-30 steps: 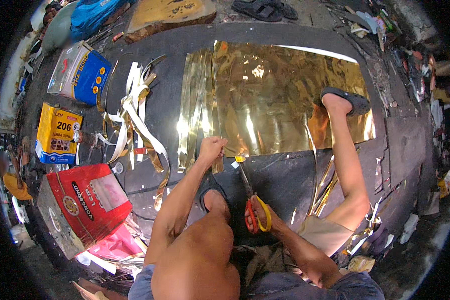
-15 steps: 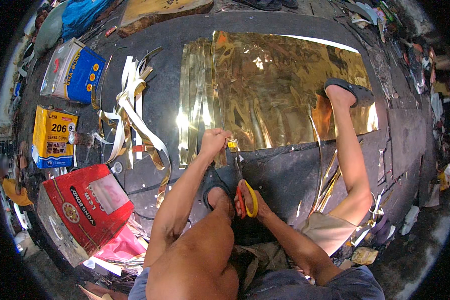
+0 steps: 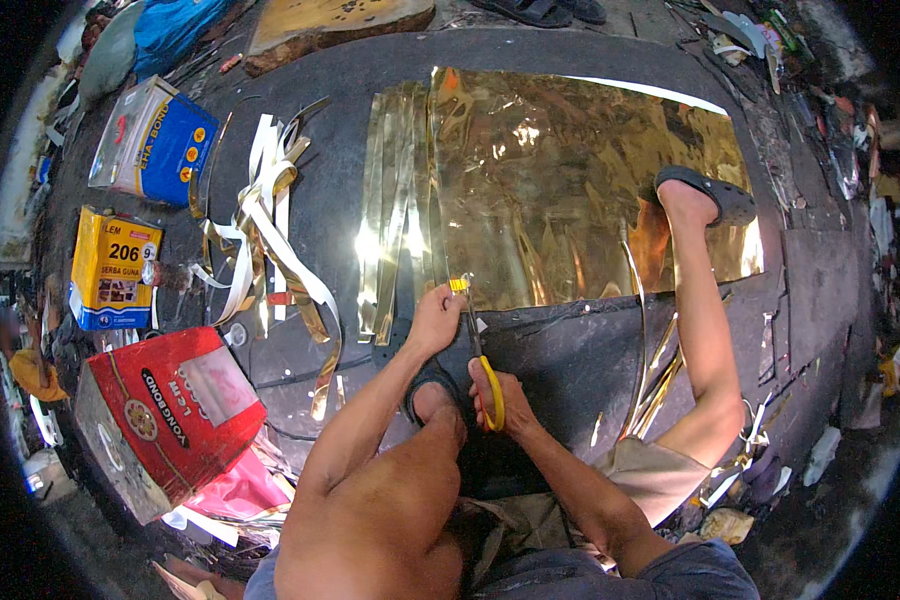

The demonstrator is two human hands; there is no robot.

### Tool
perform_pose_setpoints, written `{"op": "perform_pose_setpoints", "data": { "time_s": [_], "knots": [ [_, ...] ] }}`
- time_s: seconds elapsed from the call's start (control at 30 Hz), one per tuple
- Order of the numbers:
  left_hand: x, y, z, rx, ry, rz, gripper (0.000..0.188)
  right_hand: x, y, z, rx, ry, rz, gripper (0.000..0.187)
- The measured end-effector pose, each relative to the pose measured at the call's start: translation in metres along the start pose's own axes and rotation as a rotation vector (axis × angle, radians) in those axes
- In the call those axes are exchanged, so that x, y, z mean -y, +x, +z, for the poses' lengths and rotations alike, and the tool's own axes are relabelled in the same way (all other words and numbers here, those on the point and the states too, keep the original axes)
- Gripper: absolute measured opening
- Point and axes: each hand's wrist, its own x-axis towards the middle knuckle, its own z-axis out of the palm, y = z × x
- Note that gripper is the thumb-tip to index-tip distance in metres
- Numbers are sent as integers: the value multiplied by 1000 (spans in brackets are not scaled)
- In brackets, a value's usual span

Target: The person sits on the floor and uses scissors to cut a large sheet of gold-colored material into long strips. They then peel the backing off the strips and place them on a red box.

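Note:
A large shiny gold sheet [image 3: 560,190] lies on the dark ground mat, with cut gold strips [image 3: 395,210] alongside its left edge. My left hand [image 3: 437,320] is closed in a pinch at the sheet's near left corner, where a small bit of gold material glints bright yellow at the fingertips. My right hand [image 3: 508,400] grips yellow-handled scissors [image 3: 492,385]. Their blades point away from me, toward that corner, close by my left fingers. Whether the blades touch the sheet is hard to tell. My right foot in a dark clog [image 3: 715,198] presses on the sheet's right side.
To the left stand a blue can [image 3: 175,150], a yellow can [image 3: 115,270] and a big red can [image 3: 175,410]. A tangle of white and gold strips [image 3: 260,205] lies between them and the sheet. More gold strips [image 3: 660,370] lie by my right leg. A wooden slab [image 3: 335,30] sits at the back.
My left hand has drawn a little toward me, with the bright yellow bit at its fingertips. The scissor handles, spread before with red showing, now look closer together.

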Motion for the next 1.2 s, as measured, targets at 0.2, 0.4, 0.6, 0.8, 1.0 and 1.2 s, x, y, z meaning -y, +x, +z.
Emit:
{"op": "perform_pose_setpoints", "data": {
  "time_s": [0.2,0.4,0.6,0.8,1.0,1.2],
  "knots": [
    [-4,-4,2,-67,127,37,28,8,7,0,-43,-222,-63,74],
    [1,-6,7,-142,32,58,28,5,12,3,-46,-255,-94,75],
    [-4,-9,3,-52,-76,-19,27,12,1,4,-76,-181,-104,72],
    [-14,-7,-3,-33,-246,-121,24,27,2,10,-60,-95,-105,75],
    [-22,-8,-9,23,-360,-142,23,37,30,6,-106,-270,-307,75],
    [-25,-8,-12,86,-454,-132,23,45,72,-4,-71,-246,-119,64]
  ]
}}
